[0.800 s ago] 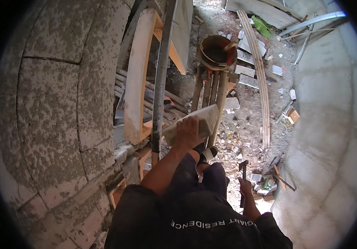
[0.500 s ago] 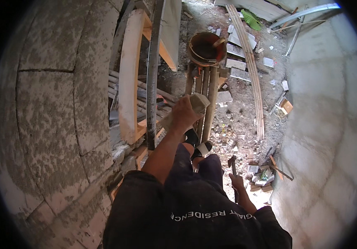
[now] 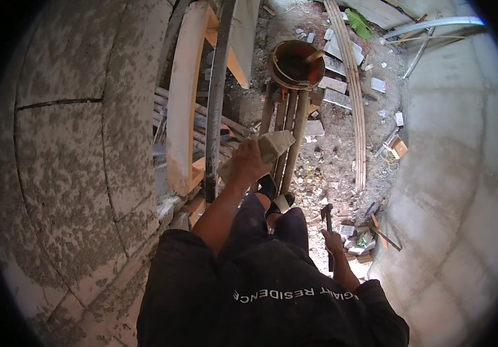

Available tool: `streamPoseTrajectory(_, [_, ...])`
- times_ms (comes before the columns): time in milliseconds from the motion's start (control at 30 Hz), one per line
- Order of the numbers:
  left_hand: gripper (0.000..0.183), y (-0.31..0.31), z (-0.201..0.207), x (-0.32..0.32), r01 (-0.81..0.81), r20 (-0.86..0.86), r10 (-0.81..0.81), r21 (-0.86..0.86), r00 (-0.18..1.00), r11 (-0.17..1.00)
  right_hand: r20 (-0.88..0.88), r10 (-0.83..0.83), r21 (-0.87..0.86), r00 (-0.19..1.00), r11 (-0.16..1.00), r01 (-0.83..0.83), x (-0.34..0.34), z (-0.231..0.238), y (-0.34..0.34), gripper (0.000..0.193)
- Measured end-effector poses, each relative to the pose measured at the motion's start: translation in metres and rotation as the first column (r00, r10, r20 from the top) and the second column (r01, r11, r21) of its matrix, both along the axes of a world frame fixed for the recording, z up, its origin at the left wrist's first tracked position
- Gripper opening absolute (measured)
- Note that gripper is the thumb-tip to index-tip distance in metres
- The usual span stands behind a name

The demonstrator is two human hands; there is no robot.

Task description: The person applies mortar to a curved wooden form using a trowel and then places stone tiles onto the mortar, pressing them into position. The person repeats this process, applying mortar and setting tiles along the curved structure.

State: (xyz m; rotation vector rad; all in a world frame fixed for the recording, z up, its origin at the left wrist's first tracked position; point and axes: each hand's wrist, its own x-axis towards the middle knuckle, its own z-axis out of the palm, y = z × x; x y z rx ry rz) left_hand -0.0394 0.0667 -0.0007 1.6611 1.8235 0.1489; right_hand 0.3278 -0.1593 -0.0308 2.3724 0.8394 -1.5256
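Note:
My left hand (image 3: 248, 162) is wrapped over a pale grey concrete block (image 3: 276, 144), holding it tilted in front of my legs. The block's far end points to the right, and part of it is hidden under my fingers. Low on the right, my right hand (image 3: 333, 242) grips the handle of a hammer (image 3: 327, 217) with its dark head upward. Past the block, a round bucket (image 3: 296, 65) with dark contents and a wooden-handled tool stands on a narrow bench of wooden poles (image 3: 298, 127), and my feet rest by its near end.
To my left rises a block wall (image 3: 61, 156), and beside it stand a wooden frame (image 3: 179, 104) and an upright dark bar (image 3: 217, 110). Long thin poles (image 3: 355, 110) lie on the rubble-strewn ground. A plastered wall (image 3: 445, 150) bounds the right, with scrap pieces (image 3: 360, 243) near its foot.
The left hand and block have shifted slightly and the block has turned a little, showing more of its long face. The right hand still holds the hammer, slightly higher in view.

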Motion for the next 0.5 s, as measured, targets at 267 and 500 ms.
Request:
streamPoseTrajectory(267, [0.092, 0.011, -0.004, 0.006, -0.053, 0.019, 0.052, 0.033, 0.998, 0.998, 0.025, 0.021, 0.038, 0.999, 0.999, -0.022, -0.010, 0.007, 0.037, 0.046])
streamPoseTrajectory(500, [0.095, 0.002, -0.029, -0.020, -0.070, 0.071, 0.055, 0.228, 0.996, 0.971, 0.134, 0.105, 0.273, 0.985, 0.952, -0.138, -0.034, -0.061, 0.115, 0.055])
